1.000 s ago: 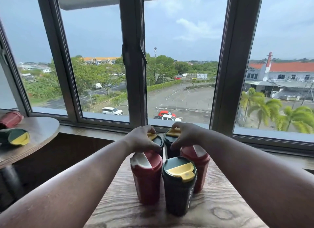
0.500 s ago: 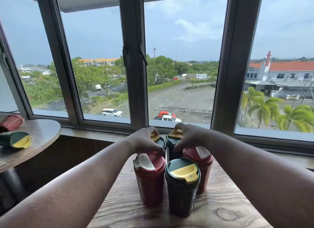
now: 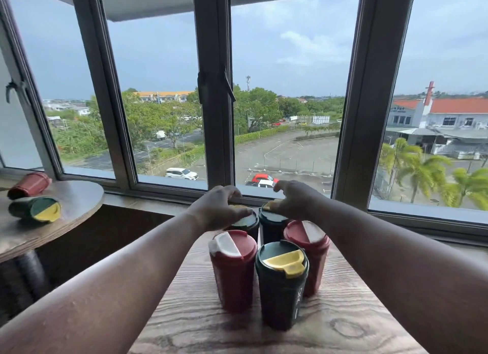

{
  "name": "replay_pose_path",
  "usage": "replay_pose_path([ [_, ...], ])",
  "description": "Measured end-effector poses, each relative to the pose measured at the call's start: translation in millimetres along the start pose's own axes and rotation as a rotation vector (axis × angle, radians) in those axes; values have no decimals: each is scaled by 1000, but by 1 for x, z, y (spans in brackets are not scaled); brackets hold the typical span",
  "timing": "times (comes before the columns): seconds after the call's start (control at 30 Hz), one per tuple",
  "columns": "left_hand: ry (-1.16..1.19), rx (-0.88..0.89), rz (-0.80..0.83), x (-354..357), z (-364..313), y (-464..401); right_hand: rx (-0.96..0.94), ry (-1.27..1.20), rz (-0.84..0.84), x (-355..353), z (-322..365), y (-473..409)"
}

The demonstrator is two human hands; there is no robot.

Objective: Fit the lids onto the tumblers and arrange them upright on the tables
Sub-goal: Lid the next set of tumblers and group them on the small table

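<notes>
Five lidded tumblers stand upright in a cluster on the wooden table [image 3: 343,314]. At the front are a red tumbler with a white flap [image 3: 233,271] and a dark green tumbler with a yellow flap [image 3: 281,285]. A second red tumbler [image 3: 309,250] is behind on the right. At the back stand two more dark green ones. My left hand [image 3: 216,208] arches over the back left tumbler [image 3: 247,223], fingers curled round its lid. My right hand [image 3: 294,200] rests on the lid of the back right tumbler [image 3: 270,228], fingers raised off it.
A round side table [image 3: 79,203] at the left carries a red tumbler [image 3: 29,184] and a dark green tumbler [image 3: 35,208], both lying on their sides with lids on. A window sill [image 3: 158,192] and window frames run close behind both tables. A gap separates the tables.
Both hands stay on the two back tumblers. My right hand's fingers have lifted off the lid. The view has tilted slightly.
</notes>
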State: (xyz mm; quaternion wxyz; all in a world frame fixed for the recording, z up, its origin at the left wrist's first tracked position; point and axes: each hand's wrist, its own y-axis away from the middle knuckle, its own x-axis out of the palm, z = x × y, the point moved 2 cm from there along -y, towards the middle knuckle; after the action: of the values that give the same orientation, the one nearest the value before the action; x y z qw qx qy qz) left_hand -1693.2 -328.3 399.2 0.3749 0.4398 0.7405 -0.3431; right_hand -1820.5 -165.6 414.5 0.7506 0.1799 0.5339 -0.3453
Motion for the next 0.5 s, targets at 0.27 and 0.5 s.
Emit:
replay_pose_path([
  [0.27,-97,-42,-196,-52,39,42,-176,27,-58,-2,79,11],
  [0.5,-254,-147,-271,-135,136,98,-370,71,-27,28,224,-6],
])
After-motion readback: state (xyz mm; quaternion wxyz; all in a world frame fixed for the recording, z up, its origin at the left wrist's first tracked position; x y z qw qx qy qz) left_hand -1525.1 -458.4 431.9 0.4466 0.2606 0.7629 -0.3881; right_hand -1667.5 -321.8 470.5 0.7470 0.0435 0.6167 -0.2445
